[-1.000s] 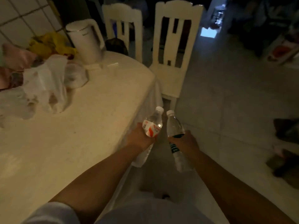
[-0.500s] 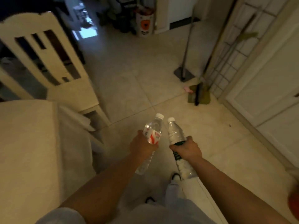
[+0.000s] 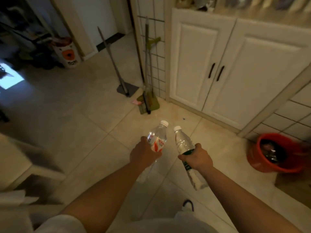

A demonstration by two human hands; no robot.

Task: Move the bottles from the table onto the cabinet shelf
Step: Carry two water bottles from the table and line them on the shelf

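Note:
My left hand (image 3: 144, 153) grips a clear water bottle with a red and white label (image 3: 157, 138) and a white cap. My right hand (image 3: 197, 158) grips a second clear bottle with a green label (image 3: 184, 143), its cap tilted up and left. Both bottles hang in front of me above the tiled floor. The white cabinet (image 3: 235, 68) stands ahead to the right, its two lower doors closed with dark handles. A shelf above the doors shows blurred at the top edge, with items on it I cannot make out.
A broom and mop (image 3: 148, 73) lean on the tiled wall left of the cabinet, with a dustpan (image 3: 127, 89) on the floor. A red bucket (image 3: 272, 152) sits at the right. A white bin (image 3: 68, 53) stands far left. The table's corner (image 3: 15, 158) shows at the left.
The view has swung right from the table and chairs to face the cabinet. Both hands still hold their bottles, now slightly further apart. The red bucket has come into view.

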